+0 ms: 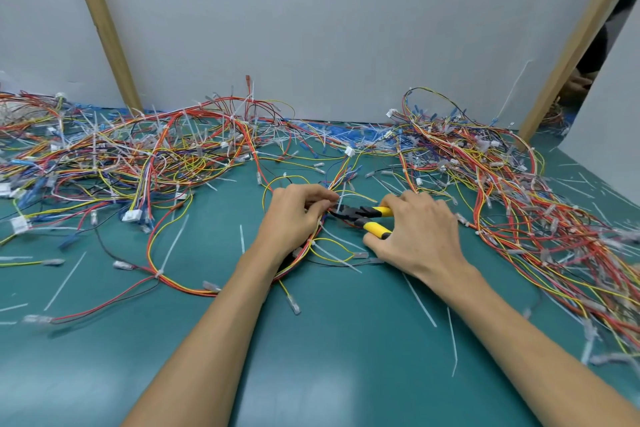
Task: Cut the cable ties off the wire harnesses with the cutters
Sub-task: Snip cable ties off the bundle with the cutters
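Gripping the cutters (360, 213) by their yellow handles in the right hand (419, 232), fingers curled round both grips, black nose pointing across at the left hand (294, 215). Pinching a wire harness (313, 241) between left thumb and fingertips, just off the cutter tips, with a white cable tie (341, 198) standing up between the two hands. Cannot tell blades on tie from blades on wire: too small, and partly hidden by the left fingers. Looks like one cut among many, judging by the tie-bristling tangle (145, 149) beyond and outward of the left hand and a second heap (512, 184) beyond and outward of the right. Risks from here: nipping a red or yellow wire instead of the tie, given a tie hugging the bundle and a nose coming in nearly along the wires; catching a left fingertip, held so near the blades; dragging and twisting the bundle through the slack loop trailing under the left wrist, and so shifting the tie off the blades at the squeeze. Could also flick the severed tail in among the loose ties (419, 301) littering the green desk (346, 374) nearer than the hands, masking any ties not yet cut.
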Action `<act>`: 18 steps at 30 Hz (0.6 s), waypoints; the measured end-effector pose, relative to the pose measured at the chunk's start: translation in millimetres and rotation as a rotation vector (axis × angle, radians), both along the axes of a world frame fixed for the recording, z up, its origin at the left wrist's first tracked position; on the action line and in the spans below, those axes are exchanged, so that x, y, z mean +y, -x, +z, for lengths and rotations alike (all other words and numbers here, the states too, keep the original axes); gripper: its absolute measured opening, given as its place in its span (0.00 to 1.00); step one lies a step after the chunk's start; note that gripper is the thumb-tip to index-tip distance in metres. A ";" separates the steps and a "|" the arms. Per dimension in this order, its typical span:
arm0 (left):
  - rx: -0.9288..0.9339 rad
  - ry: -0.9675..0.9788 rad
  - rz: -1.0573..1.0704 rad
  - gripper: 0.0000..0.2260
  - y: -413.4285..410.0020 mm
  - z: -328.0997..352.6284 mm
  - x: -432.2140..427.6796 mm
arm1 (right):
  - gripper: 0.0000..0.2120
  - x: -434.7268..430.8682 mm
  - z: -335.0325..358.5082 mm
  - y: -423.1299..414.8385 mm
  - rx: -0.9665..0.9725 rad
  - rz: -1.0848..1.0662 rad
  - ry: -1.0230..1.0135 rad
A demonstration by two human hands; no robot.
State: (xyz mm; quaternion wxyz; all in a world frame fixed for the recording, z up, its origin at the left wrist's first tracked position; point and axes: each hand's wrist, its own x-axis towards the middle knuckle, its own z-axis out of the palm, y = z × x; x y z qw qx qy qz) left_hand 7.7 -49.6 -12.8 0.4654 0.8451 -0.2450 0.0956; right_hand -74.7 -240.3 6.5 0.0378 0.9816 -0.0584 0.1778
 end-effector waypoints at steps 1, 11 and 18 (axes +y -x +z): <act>-0.002 0.003 0.003 0.09 0.3 -0.1 -0.2 | 0.24 1.0 0.2 0.1 -0.003 -0.003 -0.001; 0.079 0.119 0.023 0.09 4.3 3.6 0.9 | 0.16 -0.3 2.7 -2.0 0.004 0.036 -0.028; 0.186 0.326 0.032 0.08 2.8 7.4 0.9 | 0.34 -3.1 -3.6 -2.5 0.002 0.081 -0.031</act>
